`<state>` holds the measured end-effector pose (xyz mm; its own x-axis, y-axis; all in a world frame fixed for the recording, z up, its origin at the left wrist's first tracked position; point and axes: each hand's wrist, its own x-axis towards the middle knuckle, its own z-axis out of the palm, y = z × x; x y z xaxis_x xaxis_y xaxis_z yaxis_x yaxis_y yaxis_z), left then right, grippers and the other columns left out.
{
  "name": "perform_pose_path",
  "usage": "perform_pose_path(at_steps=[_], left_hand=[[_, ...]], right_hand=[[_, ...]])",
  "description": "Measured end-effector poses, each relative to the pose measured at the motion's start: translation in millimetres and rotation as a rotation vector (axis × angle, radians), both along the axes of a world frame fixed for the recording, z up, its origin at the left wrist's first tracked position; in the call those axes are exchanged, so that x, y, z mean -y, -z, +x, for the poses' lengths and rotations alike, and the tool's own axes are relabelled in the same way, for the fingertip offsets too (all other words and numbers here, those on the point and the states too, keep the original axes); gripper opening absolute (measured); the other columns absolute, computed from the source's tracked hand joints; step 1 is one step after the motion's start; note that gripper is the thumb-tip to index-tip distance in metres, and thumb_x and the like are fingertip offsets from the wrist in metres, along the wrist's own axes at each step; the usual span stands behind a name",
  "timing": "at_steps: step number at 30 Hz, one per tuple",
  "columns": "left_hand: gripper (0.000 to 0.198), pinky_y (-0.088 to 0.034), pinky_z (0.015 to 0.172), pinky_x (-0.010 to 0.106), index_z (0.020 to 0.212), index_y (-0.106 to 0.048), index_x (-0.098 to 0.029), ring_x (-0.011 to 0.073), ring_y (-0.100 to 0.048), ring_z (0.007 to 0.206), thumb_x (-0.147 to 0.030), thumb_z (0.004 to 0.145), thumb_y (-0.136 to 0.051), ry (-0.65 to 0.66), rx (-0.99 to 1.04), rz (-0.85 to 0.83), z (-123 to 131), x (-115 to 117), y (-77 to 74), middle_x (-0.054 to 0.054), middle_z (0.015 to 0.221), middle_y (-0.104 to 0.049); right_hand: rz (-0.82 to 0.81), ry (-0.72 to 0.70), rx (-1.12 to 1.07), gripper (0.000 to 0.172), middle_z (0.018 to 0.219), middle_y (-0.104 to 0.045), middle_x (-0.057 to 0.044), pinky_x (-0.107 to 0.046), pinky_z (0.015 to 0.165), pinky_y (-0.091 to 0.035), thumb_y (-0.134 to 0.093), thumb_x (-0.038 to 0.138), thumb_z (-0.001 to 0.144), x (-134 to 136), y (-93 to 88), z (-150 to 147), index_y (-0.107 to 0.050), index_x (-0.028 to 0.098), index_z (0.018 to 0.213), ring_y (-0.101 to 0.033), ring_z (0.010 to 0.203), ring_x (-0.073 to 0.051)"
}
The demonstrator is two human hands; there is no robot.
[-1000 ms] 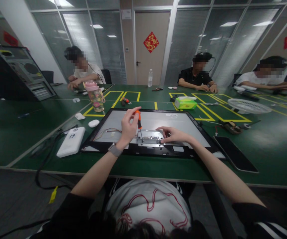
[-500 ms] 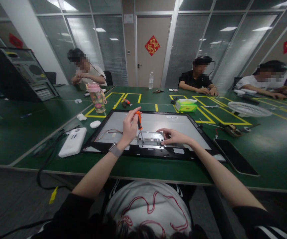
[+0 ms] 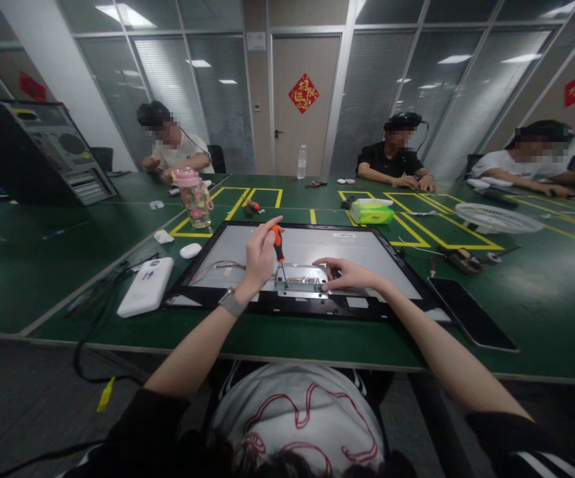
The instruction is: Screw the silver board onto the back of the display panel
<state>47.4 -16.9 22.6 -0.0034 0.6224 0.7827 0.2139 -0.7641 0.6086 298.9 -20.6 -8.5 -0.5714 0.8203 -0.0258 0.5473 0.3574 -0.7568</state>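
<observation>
My left hand (image 3: pixel 259 255) is closed round the orange and black handle of a screwdriver (image 3: pixel 278 244). The screwdriver stands nearly upright, its shaft reaching down to the left part of a silver metal bracket (image 3: pixel 301 292). With index finger and thumb spanning the bracket's right end, my right hand (image 3: pixel 344 273) grips it. Beneath both hands lies a flat display panel (image 3: pixel 307 242) with a grey back and a black frame. Thin wires (image 3: pixel 218 267) run across the panel on the left. Whether the tip sits in a screw is too small to tell.
Left of the panel are a white power bank (image 3: pixel 145 287), a small white case (image 3: pixel 190 251) and a pink-lidded bottle (image 3: pixel 192 199). A black phone (image 3: pixel 471 313) lies to the right. Behind stand a green tissue pack (image 3: pixel 372 212) and a white fan grille (image 3: pixel 497 218). Three people sit opposite.
The screwdriver and my left hand stay nearly in place, with only a slight shift of the handle. The person at the far left has lowered a hand.
</observation>
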Motion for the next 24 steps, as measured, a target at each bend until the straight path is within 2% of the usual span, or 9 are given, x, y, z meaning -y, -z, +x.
perform_pose_path(at_steps=[5,10,18,24], left_hand=[[0.029,-0.049,0.072,0.027,0.118,-0.057,-0.021,0.0124,-0.059,0.076,-0.028,0.094,-0.044,0.032,0.053,-0.055,1.8,-2.3,1.7,0.004,0.089,-0.065],[0.025,-0.048,0.070,0.026,0.113,-0.059,-0.022,0.0130,-0.057,0.078,-0.030,0.089,-0.055,-0.025,0.008,-0.028,5.4,-1.0,5.4,0.004,0.094,-0.061],[0.033,-0.048,0.077,0.030,0.119,-0.057,-0.022,0.0149,-0.060,0.084,-0.030,0.098,-0.032,-0.028,0.005,-0.009,3.8,0.8,7.2,0.006,0.098,-0.064],[0.026,-0.048,0.071,0.027,0.114,-0.060,-0.022,0.0133,-0.058,0.078,-0.031,0.095,-0.044,-0.023,0.018,-0.003,4.0,-1.4,5.2,0.004,0.089,-0.062]], right_hand=[[-0.009,-0.007,-0.007,0.075,0.072,-0.052,0.003,-0.028,0.065,-0.039,-0.074,0.046,0.070,-0.2,0.1,-0.2,-0.048,0.015,0.133,-0.050,0.067,-0.014],[-0.016,-0.002,-0.008,0.076,0.072,-0.052,0.003,-0.028,0.065,-0.039,-0.074,0.047,0.069,0.5,-1.0,-0.9,-0.048,0.014,0.132,-0.050,0.067,-0.015],[-0.013,0.004,0.000,0.075,0.072,-0.052,0.003,-0.028,0.064,-0.038,-0.074,0.047,0.069,0.7,-1.0,-1.3,-0.048,0.015,0.132,-0.049,0.067,-0.014],[-0.010,0.013,0.006,0.074,0.071,-0.052,0.003,-0.027,0.063,-0.038,-0.074,0.048,0.069,1.5,-1.8,-1.7,-0.050,0.014,0.131,-0.049,0.066,-0.014]])
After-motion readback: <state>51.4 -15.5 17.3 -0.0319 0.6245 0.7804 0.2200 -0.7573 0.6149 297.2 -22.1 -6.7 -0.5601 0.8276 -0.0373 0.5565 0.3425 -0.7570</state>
